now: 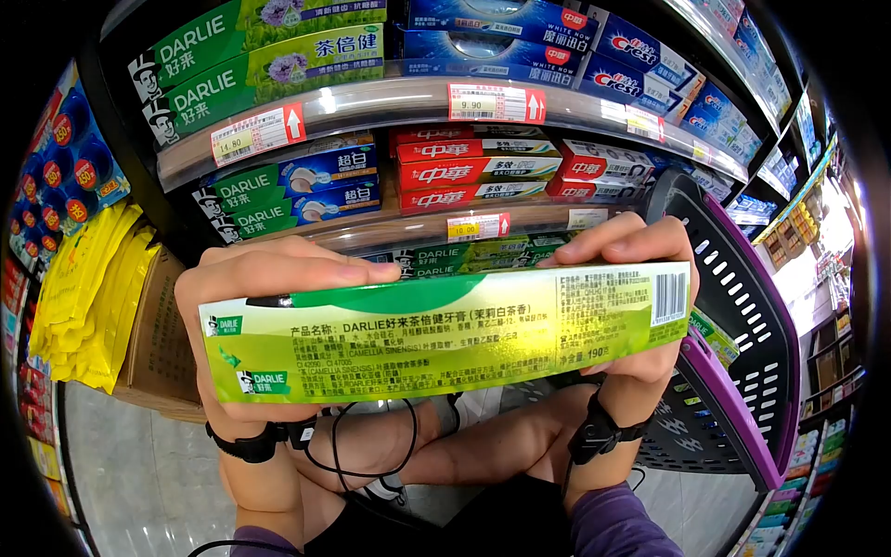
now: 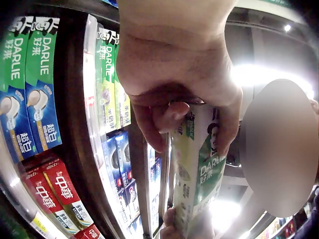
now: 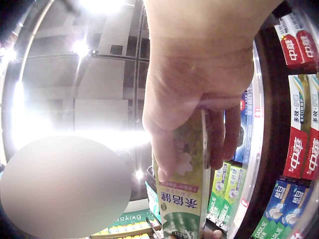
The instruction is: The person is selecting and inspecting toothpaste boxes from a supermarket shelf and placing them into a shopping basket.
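Note:
A long yellow-green DARLIE toothpaste box (image 1: 445,334) is held up lengthwise in front of the person, its printed text panel and barcode facing the head camera. The left hand (image 1: 269,269) grips its left end, fingers over the top edge. At the other end the right hand (image 1: 640,246) grips it, fingers likewise bent over the top. In the left wrist view, the left hand (image 2: 174,74) has thumb and fingers on opposite sides of the toothpaste box (image 2: 197,174). The right wrist view shows the right hand (image 3: 199,89) around the box (image 3: 182,194), its white flower print visible.
Store shelves ahead hold green DARLIE boxes (image 1: 278,79), red toothpaste boxes (image 1: 473,172) and blue Crest boxes (image 1: 640,60). A black shopping basket (image 1: 677,418) with a purple handle (image 1: 733,408) stands at right. Yellow packets (image 1: 88,297) sit in a carton (image 1: 158,325) at left.

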Demonstrator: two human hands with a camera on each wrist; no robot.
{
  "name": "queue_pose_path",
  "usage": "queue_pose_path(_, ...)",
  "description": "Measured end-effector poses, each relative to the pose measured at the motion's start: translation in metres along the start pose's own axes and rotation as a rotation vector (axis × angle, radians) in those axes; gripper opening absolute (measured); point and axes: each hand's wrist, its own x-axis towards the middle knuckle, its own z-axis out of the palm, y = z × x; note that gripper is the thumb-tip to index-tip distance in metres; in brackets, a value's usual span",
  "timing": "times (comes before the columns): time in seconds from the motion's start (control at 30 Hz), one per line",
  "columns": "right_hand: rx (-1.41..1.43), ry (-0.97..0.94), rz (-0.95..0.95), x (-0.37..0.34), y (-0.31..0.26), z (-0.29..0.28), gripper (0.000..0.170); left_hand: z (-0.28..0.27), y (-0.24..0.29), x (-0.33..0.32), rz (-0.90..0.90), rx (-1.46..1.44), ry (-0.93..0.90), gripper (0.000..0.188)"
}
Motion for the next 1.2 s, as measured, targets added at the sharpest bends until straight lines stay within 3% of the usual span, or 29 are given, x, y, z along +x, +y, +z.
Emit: queue_pose_path(1.2, -0.006, -0.013, 0.005, 0.0008, -0.001, -0.0005, 0.07, -0.0044, 0.0031, 0.0039, 0.025, 0.043, -0.048, 0.059)
